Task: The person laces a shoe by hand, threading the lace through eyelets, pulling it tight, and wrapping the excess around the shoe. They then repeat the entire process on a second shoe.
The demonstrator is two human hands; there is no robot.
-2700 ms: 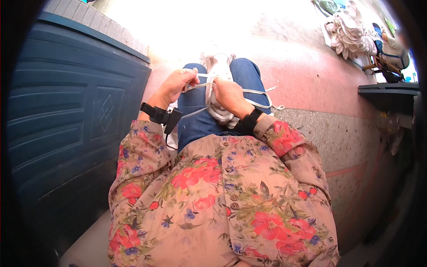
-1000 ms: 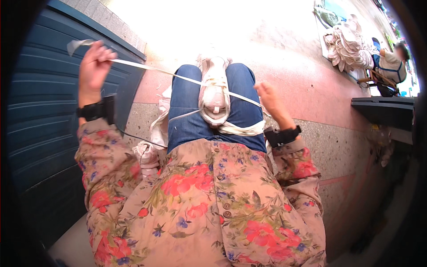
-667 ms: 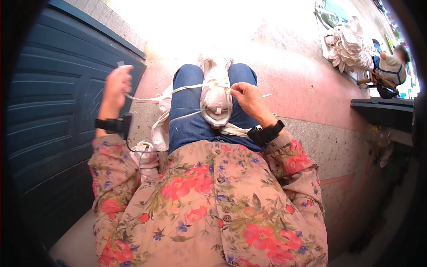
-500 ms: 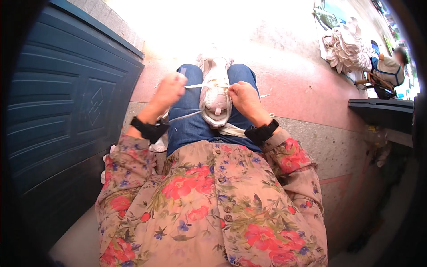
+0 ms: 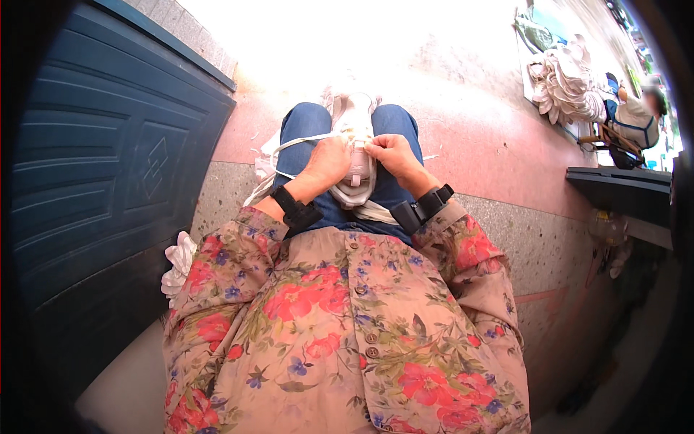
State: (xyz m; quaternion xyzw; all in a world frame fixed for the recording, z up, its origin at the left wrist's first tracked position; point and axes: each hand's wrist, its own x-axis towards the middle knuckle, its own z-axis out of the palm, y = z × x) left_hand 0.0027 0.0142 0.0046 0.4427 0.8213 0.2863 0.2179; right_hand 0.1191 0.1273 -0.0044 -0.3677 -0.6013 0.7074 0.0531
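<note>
Between my knees rests a white sneaker, its toe pointing away and its heel opening towards me. A long white shoelace runs off its left side and loops over my left thigh. My left hand is bent in over the shoe's left edge, fingers closed at the lacing, where it pinches the lace. At the right edge of the lacing my right hand pinches with thumb and forefinger; the lace end there is mostly covered by the fingertips. More white laces lie under the shoe's heel.
On my left stands a dark blue panelled door. White shoe parts sit beside my left arm. To the far right, a heap of white shoes lies near a seated person. A dark ledge juts in at right.
My left hand has come back from the left, where it held the lace pulled taut, to the shoe's lacing. The lace now hangs slack. My right hand stays at the lacing.
</note>
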